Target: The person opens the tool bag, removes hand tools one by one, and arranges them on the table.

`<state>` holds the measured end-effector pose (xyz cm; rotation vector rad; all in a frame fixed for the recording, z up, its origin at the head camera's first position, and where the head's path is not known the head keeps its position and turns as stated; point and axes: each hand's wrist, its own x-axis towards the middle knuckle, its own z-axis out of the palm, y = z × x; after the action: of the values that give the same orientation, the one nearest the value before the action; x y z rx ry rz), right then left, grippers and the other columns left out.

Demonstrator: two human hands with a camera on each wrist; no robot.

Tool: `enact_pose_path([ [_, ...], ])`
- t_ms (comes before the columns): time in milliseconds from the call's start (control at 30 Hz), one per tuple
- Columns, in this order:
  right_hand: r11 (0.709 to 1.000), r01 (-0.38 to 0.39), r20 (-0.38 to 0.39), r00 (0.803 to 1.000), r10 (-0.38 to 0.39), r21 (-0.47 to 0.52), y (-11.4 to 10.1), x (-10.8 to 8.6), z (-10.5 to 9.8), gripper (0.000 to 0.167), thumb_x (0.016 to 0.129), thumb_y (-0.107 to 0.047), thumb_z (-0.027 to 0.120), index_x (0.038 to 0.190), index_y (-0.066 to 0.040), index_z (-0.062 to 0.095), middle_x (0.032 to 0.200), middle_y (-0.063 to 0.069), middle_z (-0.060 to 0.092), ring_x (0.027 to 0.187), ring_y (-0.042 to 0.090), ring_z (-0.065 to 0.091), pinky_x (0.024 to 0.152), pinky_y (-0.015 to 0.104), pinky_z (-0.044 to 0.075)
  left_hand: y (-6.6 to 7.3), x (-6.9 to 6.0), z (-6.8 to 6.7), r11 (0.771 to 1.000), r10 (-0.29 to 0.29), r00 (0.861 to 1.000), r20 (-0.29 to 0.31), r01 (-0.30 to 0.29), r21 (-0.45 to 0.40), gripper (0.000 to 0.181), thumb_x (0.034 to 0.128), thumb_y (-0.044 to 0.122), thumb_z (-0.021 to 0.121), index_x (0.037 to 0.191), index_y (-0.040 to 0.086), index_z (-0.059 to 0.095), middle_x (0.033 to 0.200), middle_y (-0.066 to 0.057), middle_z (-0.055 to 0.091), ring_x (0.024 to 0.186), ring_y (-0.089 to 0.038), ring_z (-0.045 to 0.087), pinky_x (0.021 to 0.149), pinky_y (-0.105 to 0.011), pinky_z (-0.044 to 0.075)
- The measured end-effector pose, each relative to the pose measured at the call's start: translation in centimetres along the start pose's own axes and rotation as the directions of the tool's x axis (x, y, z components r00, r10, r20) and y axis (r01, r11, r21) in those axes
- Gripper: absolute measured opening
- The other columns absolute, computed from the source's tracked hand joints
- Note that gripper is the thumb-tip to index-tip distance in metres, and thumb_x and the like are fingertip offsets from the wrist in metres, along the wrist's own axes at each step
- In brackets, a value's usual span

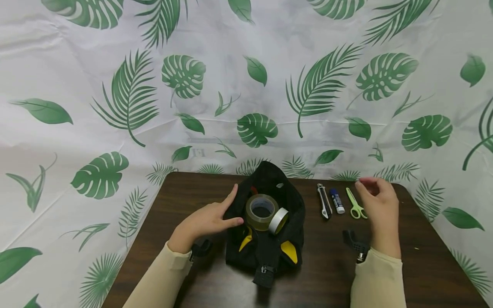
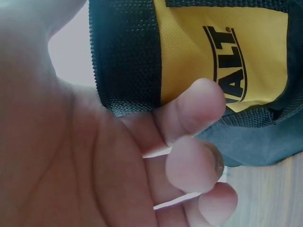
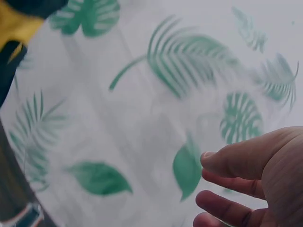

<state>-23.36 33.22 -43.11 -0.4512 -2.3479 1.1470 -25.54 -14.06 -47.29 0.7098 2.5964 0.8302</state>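
Note:
A black tool bag (image 1: 265, 248) with yellow panels stands with its top opened. In its mouth sit a roll of brown packing tape (image 1: 262, 212) and a smaller white roll of tape (image 1: 279, 221). My left hand (image 1: 206, 220) touches the bag's left rim, thumb and index finger spread wide. In the left wrist view, loosely bent fingers (image 2: 196, 104) lie before the yellow panel (image 2: 189, 47) with black lettering. To the right, my right hand (image 1: 379, 209) hovers beside green-handled scissors (image 1: 356, 207). Its thumb (image 3: 232, 158) and fingertips come close together, with nothing visible between them.
Left of the scissors lie a glue stick (image 1: 337, 201) with a blue cap and a utility knife (image 1: 324, 201). Everything rests on a dark wooden table (image 1: 319, 273). A white leaf-print cloth (image 1: 215, 85) hangs behind its far edge.

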Motion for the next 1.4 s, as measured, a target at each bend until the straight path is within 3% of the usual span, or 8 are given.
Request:
enact_pose_path([
  [300, 0.980, 0.200, 0.069, 0.977, -0.200, -0.003, -4.0, -2.6, 0.8, 0.028, 0.107, -0.027, 0.073, 0.124, -0.006, 0.074, 0.119, 0.006, 0.062, 0.094, -0.002, 0.052, 0.082, 0.018, 0.043, 0.2, -0.1, 0.0, 1.000, -0.003, 1.000, -0.002, 0.003, 0.007, 0.110, 0.0995, 0.079, 0.058, 0.174, 0.038, -0.012, 0.135, -0.015, 0.074, 0.121, -0.027, 0.075, 0.113, -0.053, 0.055],
  [700, 0.919, 0.387, 0.283, 0.876, -0.390, 0.069, -8.2, -5.6, 4.3, 0.020, 0.107, -0.026, 0.074, 0.120, -0.012, 0.075, 0.119, 0.009, 0.064, 0.094, 0.015, 0.057, 0.078, 0.018, 0.046, -0.3, -0.2, 0.0, 1.000, 0.005, 1.000, -0.011, -0.005, -0.010, 0.112, 0.0988, 0.078, 0.061, 0.174, 0.039, -0.012, 0.151, -0.018, 0.067, 0.128, -0.029, 0.072, 0.114, -0.053, 0.054],
  [933, 0.926, 0.368, 0.434, 0.823, -0.366, 0.082, -9.6, -6.8, 5.0, 0.023, 0.108, -0.028, 0.072, 0.125, -0.014, 0.073, 0.117, 0.007, 0.063, 0.097, 0.020, 0.060, 0.084, 0.030, 0.052, -0.3, 0.0, 0.1, 1.000, 0.019, 1.000, 0.010, -0.019, -0.013, 0.113, 0.0983, 0.079, 0.060, 0.174, 0.039, -0.015, 0.096, -0.007, 0.074, 0.107, -0.021, 0.076, 0.110, -0.050, 0.056],
  [1033, 0.929, 0.363, 0.530, 0.776, -0.342, 0.069, -10.8, -6.8, 5.4, 0.026, 0.109, -0.031, 0.071, 0.129, -0.014, 0.071, 0.124, 0.010, 0.065, 0.106, 0.024, 0.065, 0.094, 0.043, 0.057, -0.3, 0.1, 0.2, 1.000, 0.016, 1.000, 0.017, -0.016, -0.013, 0.115, 0.0981, 0.079, 0.061, 0.174, 0.038, -0.015, 0.111, -0.009, 0.077, 0.116, -0.024, 0.075, 0.113, -0.051, 0.054],
  [1167, 0.926, 0.376, 0.678, 0.675, -0.292, 0.026, -13.0, -6.2, 6.8, 0.030, 0.107, -0.032, 0.073, 0.131, -0.014, 0.069, 0.136, 0.016, 0.065, 0.121, 0.035, 0.065, 0.103, 0.057, 0.056, -0.4, -0.1, 0.2, 1.000, 0.001, 1.000, 0.004, -0.001, -0.027, 0.113, 0.0977, 0.078, 0.062, 0.174, 0.040, -0.013, 0.142, -0.016, 0.071, 0.128, -0.027, 0.072, 0.116, -0.052, 0.053],
  [1233, 0.927, 0.376, 0.730, 0.634, -0.256, -0.002, -14.0, -5.8, 7.8, 0.032, 0.106, -0.033, 0.074, 0.131, -0.013, 0.069, 0.137, 0.018, 0.065, 0.125, 0.038, 0.065, 0.103, 0.058, 0.055, -0.3, 0.0, 0.2, 0.999, -0.002, 1.000, 0.006, 0.003, -0.032, 0.113, 0.0972, 0.079, 0.062, 0.173, 0.043, -0.013, 0.142, -0.016, 0.071, 0.127, -0.027, 0.072, 0.116, -0.052, 0.053],
  [1333, 0.926, 0.375, 0.771, 0.603, -0.204, -0.048, -15.0, -5.4, 9.6, 0.033, 0.105, -0.033, 0.076, 0.130, -0.012, 0.069, 0.135, 0.018, 0.066, 0.123, 0.037, 0.065, 0.101, 0.056, 0.056, -0.3, 0.0, 0.1, 0.999, 0.004, 1.000, 0.005, -0.003, -0.036, 0.112, 0.0974, 0.079, 0.062, 0.173, 0.044, -0.013, 0.140, -0.015, 0.072, 0.124, -0.025, 0.073, 0.114, -0.051, 0.054],
  [1400, 0.922, 0.377, 0.782, 0.599, -0.172, -0.086, -15.3, -5.2, 10.8, 0.034, 0.104, -0.034, 0.077, 0.129, -0.011, 0.069, 0.133, 0.018, 0.067, 0.115, 0.034, 0.067, 0.095, 0.052, 0.058, -0.3, 0.1, 0.0, 1.000, 0.006, 1.000, 0.007, -0.006, -0.031, 0.112, 0.0974, 0.079, 0.061, 0.172, 0.044, -0.014, 0.134, -0.013, 0.074, 0.120, -0.023, 0.074, 0.112, -0.050, 0.055],
])
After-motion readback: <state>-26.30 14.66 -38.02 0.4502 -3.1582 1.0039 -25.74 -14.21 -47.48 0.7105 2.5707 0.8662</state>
